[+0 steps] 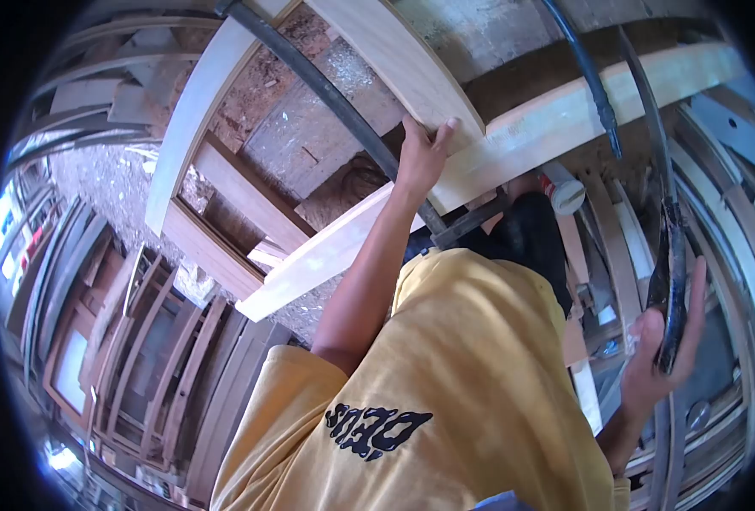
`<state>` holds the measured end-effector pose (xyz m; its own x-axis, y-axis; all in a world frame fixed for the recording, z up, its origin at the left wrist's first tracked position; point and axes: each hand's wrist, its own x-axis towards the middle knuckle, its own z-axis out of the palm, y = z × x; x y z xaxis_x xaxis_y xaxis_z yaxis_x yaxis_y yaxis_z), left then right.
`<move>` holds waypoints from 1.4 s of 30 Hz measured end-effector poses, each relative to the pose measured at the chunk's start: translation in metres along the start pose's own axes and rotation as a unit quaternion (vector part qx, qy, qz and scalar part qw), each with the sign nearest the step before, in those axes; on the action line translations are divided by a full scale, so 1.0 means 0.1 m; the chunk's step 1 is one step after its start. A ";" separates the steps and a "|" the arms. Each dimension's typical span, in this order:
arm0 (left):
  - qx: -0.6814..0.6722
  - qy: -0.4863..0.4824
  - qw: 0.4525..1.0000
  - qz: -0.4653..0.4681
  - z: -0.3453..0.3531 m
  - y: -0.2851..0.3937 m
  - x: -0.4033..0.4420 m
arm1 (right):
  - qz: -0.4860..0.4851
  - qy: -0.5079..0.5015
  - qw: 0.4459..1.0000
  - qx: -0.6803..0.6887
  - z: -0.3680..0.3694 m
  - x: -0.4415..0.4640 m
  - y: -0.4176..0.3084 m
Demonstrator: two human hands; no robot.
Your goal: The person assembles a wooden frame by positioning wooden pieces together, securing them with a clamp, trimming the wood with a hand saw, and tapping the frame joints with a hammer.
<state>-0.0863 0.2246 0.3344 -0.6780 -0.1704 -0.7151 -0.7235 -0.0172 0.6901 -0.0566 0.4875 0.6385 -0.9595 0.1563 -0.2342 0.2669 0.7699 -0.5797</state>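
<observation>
My left hand (424, 157) grips the end of a wide pale board (394, 60), thumb and a fingertip at its edge near a corner joint. That board is part of a large wooden frame with a curved side (192, 119) and a long pale rail (309, 260). Across the frame lies a dark metal bar clamp (326, 89), its lower jaw close to my waist. Off to the right, my right hand (663, 349) is closed round the dark handle of a long thin tool (668, 247), whose exact kind I cannot make out.
A dark blue rod (586, 68) hangs over another pale beam (599, 98). Beside my leg is a white container (565, 194). Wooden frames and slats (164, 366) are stacked at the lower left, and curved pieces (735, 230) stand at the right.
</observation>
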 end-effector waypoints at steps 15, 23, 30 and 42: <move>0.368 0.255 0.885 0.126 1.34 -0.28 -0.89 | -0.158 -0.065 0.972 0.159 0.05 1.43 1.08; 0.452 0.309 0.832 0.088 1.54 -0.32 -1.06 | -0.235 -0.101 0.956 0.143 -0.34 1.77 1.33; 0.410 0.375 0.829 0.068 1.53 -0.38 -1.00 | -0.220 -0.125 0.956 0.148 -0.43 1.91 1.39; 0.295 0.417 0.851 0.123 1.37 -0.25 -0.84 | -0.357 -0.119 0.925 0.046 -0.46 1.99 1.56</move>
<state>-0.0287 0.3741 0.3621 -0.6690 -0.7409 -0.0590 -0.6786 0.5766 0.4549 -0.2104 0.6671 0.5372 -0.8499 -0.5214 0.0759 -0.4111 0.5661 -0.7145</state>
